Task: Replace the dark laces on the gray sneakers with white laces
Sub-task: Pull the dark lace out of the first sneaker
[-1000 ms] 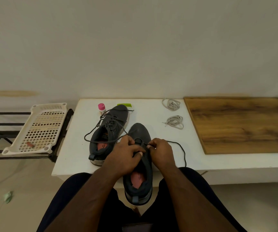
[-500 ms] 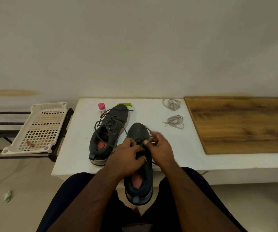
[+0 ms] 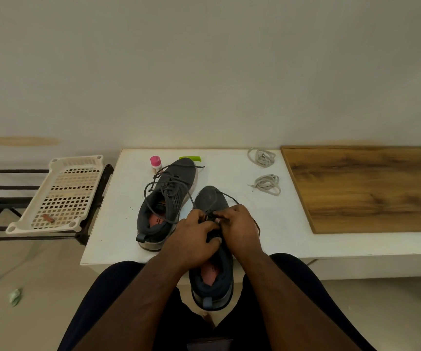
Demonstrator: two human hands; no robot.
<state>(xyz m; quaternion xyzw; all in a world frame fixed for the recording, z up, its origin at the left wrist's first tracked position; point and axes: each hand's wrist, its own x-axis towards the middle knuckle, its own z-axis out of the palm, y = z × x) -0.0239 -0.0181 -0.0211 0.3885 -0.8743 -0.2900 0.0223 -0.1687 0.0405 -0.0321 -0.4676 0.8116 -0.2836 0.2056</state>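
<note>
Both hands meet over the laced throat of the near sneaker. The left hand has its fingers curled down over the tongue and the shoe's left side, gripping it and steadying it. The right hand sits just beside it, touching it at the fingertips, and pinches the dark lace where it leaves the eyelets.

The sneaker's long axis runs near to far: heel toward the person, hanging off the near edge of the worktop between the knees, toe pointing at the wall. The lace therefore lies straight ahead of both hands, rising from the pinch in a thin loop over the toe. The right hand is on the lace itself, so the next pull most likely falls to it, drawn away from the eyelets while the left holds the shoe still.

The shoe is dark gray knit with a reddish insole showing in the opening. How many eyelets are yet threaded is hidden under the hands.

Just to the left stands the second sneaker, toe also far, its dark lace loosened and looping wide. Well apart to the right, near the wooden board, lie two bundles of white laces, untouched.
</note>
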